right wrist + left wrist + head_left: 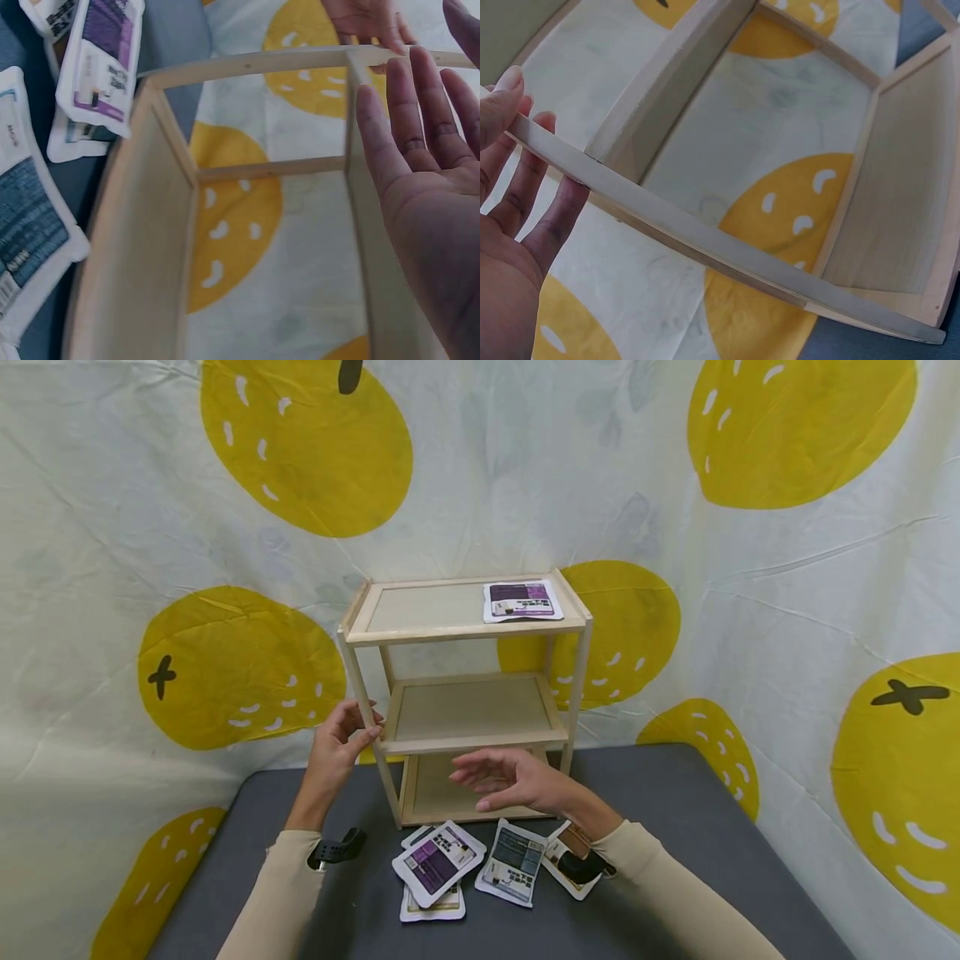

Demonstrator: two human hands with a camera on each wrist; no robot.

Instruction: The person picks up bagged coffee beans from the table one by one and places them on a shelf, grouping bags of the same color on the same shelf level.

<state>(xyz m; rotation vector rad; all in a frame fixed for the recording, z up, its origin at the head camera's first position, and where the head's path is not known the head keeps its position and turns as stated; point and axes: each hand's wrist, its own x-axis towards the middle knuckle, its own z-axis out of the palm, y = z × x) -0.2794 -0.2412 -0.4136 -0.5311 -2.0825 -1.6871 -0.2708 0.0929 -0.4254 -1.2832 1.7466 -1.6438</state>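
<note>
A light wooden three-tier shelf [471, 712] stands upright on the table. My left hand [335, 745] holds its left front post [697, 229] near the middle tier, with the thumb on one side and fingers on the other. In front of the middle and bottom tiers, my right hand [522, 779] hovers palm inward and holds nothing; its fingers are extended in the right wrist view. One purple-and-white pouch [522, 600] lies flat at the right of the top tier.
Before the shelf lie a small pile topped by a purple-labelled pouch [438, 864], a dark blue-labelled pouch [513, 862] and a brown-labelled pouch [561, 860] partly under my right wrist. A white curtain [480, 468] with yellow fruit prints hangs behind the grey table [675, 827].
</note>
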